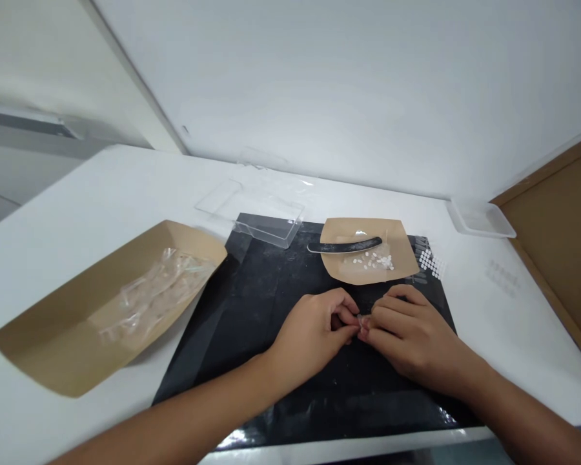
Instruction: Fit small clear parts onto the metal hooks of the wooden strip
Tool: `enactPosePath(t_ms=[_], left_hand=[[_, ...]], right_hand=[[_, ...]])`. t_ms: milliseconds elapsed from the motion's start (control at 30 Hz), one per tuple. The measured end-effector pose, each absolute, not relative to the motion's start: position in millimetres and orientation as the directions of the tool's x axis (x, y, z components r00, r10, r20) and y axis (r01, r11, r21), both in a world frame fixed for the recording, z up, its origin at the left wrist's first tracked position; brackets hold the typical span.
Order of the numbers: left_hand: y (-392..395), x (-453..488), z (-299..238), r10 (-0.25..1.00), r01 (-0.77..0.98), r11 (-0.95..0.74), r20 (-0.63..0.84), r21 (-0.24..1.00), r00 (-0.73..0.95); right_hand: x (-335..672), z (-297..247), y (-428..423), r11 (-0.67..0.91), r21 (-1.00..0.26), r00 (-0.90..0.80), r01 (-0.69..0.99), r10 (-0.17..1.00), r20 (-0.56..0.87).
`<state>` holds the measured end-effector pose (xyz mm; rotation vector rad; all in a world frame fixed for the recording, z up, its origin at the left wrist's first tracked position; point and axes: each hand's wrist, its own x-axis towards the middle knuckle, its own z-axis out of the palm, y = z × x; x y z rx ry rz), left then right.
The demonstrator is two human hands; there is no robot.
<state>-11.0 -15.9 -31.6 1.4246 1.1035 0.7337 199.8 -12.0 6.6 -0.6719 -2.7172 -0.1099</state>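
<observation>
My left hand (314, 329) and my right hand (407, 329) meet over the black mat (252, 303), fingertips pinched together on a tiny pale piece that I cannot make out. Both hands rest on the mat near its middle. Just beyond them lies a small brown paper tray (401, 258) holding several small white pellets (375, 261) and a black curved tool (343, 245).
A long brown paper tray (53, 336) with clear plastic bags (155, 294) lies at the left. A clear plastic box (266, 216) stands behind the mat, a clear tray (479, 218) at the back right. A sheet of white dots (432, 263) and a brown board (561, 245) are at right.
</observation>
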Motion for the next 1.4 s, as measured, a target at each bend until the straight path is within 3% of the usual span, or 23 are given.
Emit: enactPosePath(t_ms=[233, 633, 833, 967, 1067, 1233, 1400], left_hand=[[-16, -10, -39, 0.916, 0.197, 0.084, -0.153, 0.977, 0.371], [-14, -10, -41, 0.916, 0.15, 0.088, -0.139, 0.985, 0.376], [-13, -10, -43, 0.916, 0.161, 0.091, -0.146, 0.983, 0.373], [-11, -11, -45, 0.907, 0.205, 0.116, -0.188, 0.972, 0.377], [-10, -11, -45, 0.905, 0.221, 0.133, -0.209, 0.966, 0.37], [-10, -11, -43, 0.908, 0.254, 0.085, -0.18, 0.963, 0.377], [-8, -12, -42, 0.928, 0.34, -0.085, -0.05, 0.937, 0.37]], right_hand=[[204, 4, -9, 0.893, -0.062, -0.827, 0.445, 0.437, 0.354], [210, 7, -6, 0.932, 0.006, -0.856, 0.362, 0.329, 0.399], [217, 18, -4, 0.913, 0.018, -0.824, 0.407, 0.358, 0.44], [231, 18, 6, 0.911, -0.165, -0.655, 0.378, 0.389, 0.647], [241, 12, 16, 0.836, -0.353, -0.411, 0.419, 0.521, 0.748], [249, 3, 33, 0.544, -0.729, 0.053, 0.415, 0.786, 0.616], [257, -2, 53, 0.489, -0.851, 0.194, 0.194, 0.831, 0.522]])
